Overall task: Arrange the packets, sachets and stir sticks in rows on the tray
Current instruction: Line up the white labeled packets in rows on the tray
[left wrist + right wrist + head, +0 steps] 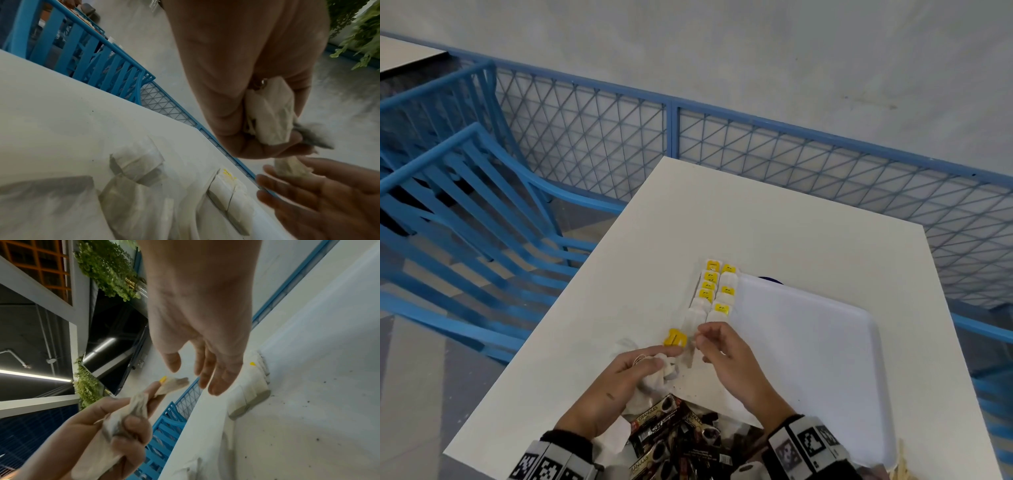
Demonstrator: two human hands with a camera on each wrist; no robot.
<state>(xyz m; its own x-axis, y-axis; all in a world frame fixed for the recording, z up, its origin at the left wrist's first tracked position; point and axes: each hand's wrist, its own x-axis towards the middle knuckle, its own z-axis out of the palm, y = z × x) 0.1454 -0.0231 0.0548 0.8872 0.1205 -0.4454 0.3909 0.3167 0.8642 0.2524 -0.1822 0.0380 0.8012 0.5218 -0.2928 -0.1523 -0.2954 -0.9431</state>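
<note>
Two rows of white tea bags with yellow tags (714,294) lie along the left side of the white tray (808,342). My left hand (640,363) grips a crumpled bunch of tea bags (271,110), also seen as tea bags (135,404) in the right wrist view. One yellow tag (675,337) sticks out past its fingertips. My right hand (709,339) hovers just right of that tag, at the near end of the rows. Its fingers (216,386) are relaxed and hold nothing.
Dark brown coffee sachets (671,442) lie heaped at the near table edge between my wrists. Pale stir sticks (900,469) show at the bottom right. Blue chairs (465,205) stand left of the white table (756,222); a blue mesh fence (756,147) runs behind it.
</note>
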